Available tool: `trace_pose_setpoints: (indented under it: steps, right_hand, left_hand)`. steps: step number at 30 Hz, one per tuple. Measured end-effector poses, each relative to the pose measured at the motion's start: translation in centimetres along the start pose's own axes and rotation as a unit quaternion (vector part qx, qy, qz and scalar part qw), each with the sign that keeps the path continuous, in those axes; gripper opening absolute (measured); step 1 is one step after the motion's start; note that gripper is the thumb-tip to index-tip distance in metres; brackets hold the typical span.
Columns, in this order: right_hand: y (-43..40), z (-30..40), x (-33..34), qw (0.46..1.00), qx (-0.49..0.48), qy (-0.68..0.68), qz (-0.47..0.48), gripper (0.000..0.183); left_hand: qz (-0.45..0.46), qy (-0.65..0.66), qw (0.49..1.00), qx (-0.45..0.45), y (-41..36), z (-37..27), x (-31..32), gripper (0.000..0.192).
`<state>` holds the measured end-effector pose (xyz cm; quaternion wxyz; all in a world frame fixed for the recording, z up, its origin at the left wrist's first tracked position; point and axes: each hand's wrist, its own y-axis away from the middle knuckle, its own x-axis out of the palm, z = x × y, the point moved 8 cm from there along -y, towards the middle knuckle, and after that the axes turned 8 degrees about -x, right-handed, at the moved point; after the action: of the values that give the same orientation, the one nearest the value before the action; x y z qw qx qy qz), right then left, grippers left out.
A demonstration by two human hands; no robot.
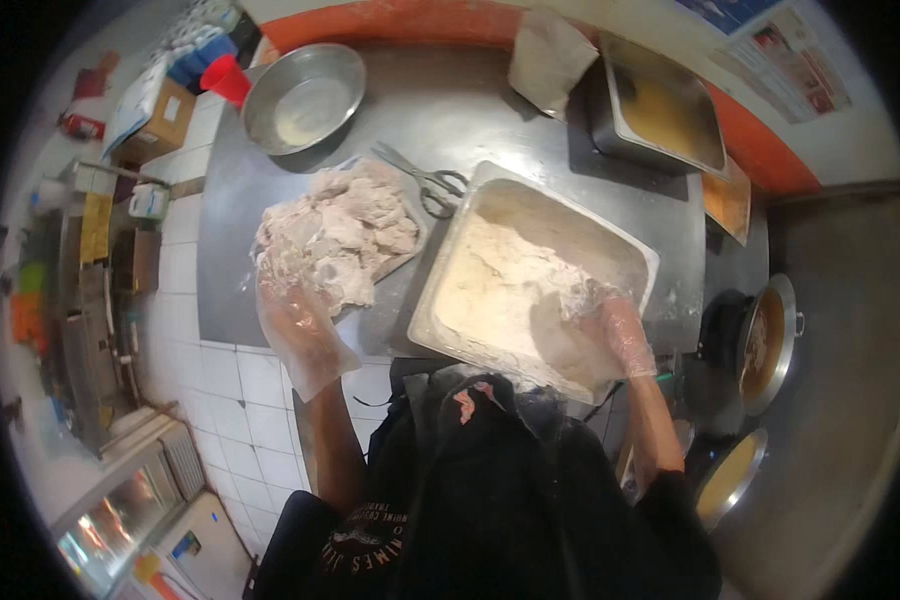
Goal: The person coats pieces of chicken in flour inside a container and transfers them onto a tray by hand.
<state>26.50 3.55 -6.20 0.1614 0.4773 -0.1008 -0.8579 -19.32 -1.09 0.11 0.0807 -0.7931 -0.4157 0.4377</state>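
Observation:
My left hand [291, 307], in a loose clear plastic glove, rests against the near left side of a heap of flour-coated pieces [360, 217], which look like raw chicken. The heap lies on a flat tray, mostly covered by it. My right hand [621, 334], gloved likewise, reaches into the right end of a deep rectangular steel pan [649, 262] holding pale flour [487, 277]. Its fingertips are by a floury clump [574, 292]; whether they grip it is unclear. The left fingers are partly hidden by the glove and coating. Scissors [431, 180] lie between heap and pan.
The steel table [450, 82] also bears a round metal bowl [307, 97], a paper bag [551, 60] and a deep steel pan [660, 112] with yellowish contents. A red cup [225, 79] stands by the bowl. Large pans [769, 345] of oil-like liquid sit at the right.

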Motion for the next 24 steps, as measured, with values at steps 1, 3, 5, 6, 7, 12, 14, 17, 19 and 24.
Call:
trace_pose_setpoints:
  steps: [1, 3, 5, 6, 7, 12, 14, 17, 19, 24]
  right_hand:
    - [-0.3, 0.2, 0.1, 0.999, -0.009, -0.032, 0.014, 0.051]
    - [-1.9, 2.9, -0.5, 0.997, -0.033, -0.062, 0.036, 0.051]
    - [-3.2, 8.5, -2.8, 0.99, -0.088, -0.108, -0.018, 0.052]
    - [-4.2, 11.0, -2.6, 0.989, -0.098, -0.108, -0.012, 0.052]
    - [-5.2, 14.2, -2.4, 0.98, -0.145, -0.134, -0.027, 0.051]
    - [-10.4, 28.7, 1.2, 0.943, -0.287, -0.159, -0.047, 0.05]
    - [-13.1, 32.4, 3.9, 0.948, -0.308, -0.076, -0.034, 0.038]
    - [-18.5, 32.1, 11.1, 0.903, -0.339, -0.251, 0.085, 0.04]
    - [-17.8, 32.4, 11.6, 0.911, -0.4, -0.098, -0.012, 0.037]
    - [-13.2, 34.5, 5.6, 0.916, -0.399, -0.017, -0.046, 0.038]
  left_hand:
    - [-0.009, -0.006, 1.0, -0.004, -0.4, 0.9, -0.8, 0.036]
    - [0.07, 0.129, 0.972, -0.181, -1.0, 5.2, -1.1, 0.035]
    - [0.049, 0.166, 0.956, -0.236, -1.3, 7.4, -2.4, 0.035]
    - [0.034, 0.177, 0.95, -0.255, -1.4, 8.5, -3.3, 0.035]
    - [0.023, 0.185, 0.945, -0.27, -1.4, 9.3, -4.0, 0.035]
    - [-0.002, 0.24, 0.913, -0.33, -0.6, 12.7, -4.8, 0.036]
    - [-0.005, 0.232, 0.911, -0.34, 0.2, 13.6, -5.2, 0.037]
    - [0.01, 0.211, 0.915, -0.343, 1.3, 14.5, -4.8, 0.038]
    - [0.019, 0.19, 0.917, -0.35, 2.4, 15.7, -5.1, 0.039]
    - [0.047, 0.136, 0.927, -0.348, 2.5, 17.7, -5.4, 0.042]
